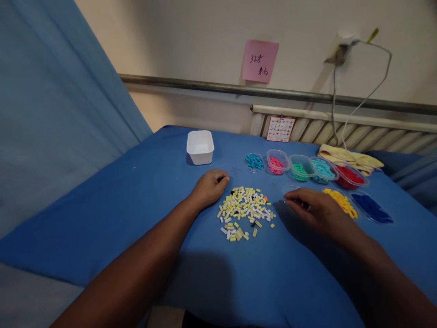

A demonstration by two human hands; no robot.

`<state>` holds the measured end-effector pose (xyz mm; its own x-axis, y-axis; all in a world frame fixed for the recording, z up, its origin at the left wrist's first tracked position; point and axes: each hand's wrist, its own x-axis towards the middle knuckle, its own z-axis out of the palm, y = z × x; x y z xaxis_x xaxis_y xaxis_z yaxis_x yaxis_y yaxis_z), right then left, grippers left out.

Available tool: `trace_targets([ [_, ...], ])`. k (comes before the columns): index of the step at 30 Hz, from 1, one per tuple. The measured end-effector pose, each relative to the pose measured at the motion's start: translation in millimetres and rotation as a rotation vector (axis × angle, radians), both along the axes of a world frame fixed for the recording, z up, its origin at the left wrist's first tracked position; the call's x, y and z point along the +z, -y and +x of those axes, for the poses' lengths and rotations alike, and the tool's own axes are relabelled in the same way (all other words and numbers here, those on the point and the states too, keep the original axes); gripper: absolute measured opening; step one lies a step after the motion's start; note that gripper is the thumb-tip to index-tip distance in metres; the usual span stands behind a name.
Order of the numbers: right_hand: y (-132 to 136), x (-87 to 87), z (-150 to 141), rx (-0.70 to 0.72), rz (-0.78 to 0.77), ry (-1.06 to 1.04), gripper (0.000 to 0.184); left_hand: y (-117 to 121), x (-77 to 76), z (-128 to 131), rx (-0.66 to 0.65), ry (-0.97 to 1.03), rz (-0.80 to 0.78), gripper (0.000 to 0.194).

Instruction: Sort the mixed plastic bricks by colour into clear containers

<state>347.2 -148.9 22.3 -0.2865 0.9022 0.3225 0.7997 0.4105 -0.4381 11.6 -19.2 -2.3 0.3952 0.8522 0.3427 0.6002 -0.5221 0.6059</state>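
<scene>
A pile of small toy building bricks point(244, 205), mostly pale yellow and white with a few black ones and an orange one, lies spread on the blue cloth. My left hand point(210, 187) rests at the pile's upper left edge, its fingers curled in; whatever they may hold is hidden. To the right of the pile, my right hand point(312, 205) hovers with thumb and fingers brought together. I cannot make out anything between them. Partly behind that hand shows a clear plastic container point(289, 187), its contents hidden.
A white tub point(200, 146) stands at the back. Along the right are clear containers of teal point(254, 162), pink point(276, 165), green point(299, 171), light blue point(322, 169), red point(350, 176), yellow point(340, 203) and dark blue point(371, 207) pieces. A yellow cloth point(351, 157) lies by the radiator point(307, 130).
</scene>
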Motion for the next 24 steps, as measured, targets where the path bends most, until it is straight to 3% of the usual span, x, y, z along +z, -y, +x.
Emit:
trace_targets([
  [4,1.0,7.0,-58.0,0.222,-0.084,-0.051,0.029,0.8,-0.1,0.5,-0.008,0.006,-0.006,0.026],
  [9,-13.4,13.0,-107.1,0.324,-0.136,0.179,0.033,0.8,-2.2,0.2,-0.020,0.023,-0.005,0.025],
  [13,-15.1,11.3,-115.8,0.304,-0.179,0.264,0.021,0.0,-4.8,0.4,-0.032,0.015,0.002,0.025],
  [24,-6.4,4.7,-113.7,0.228,-0.161,0.301,0.019,0.7,-5.5,2.8,-0.021,-0.024,0.022,0.023],
])
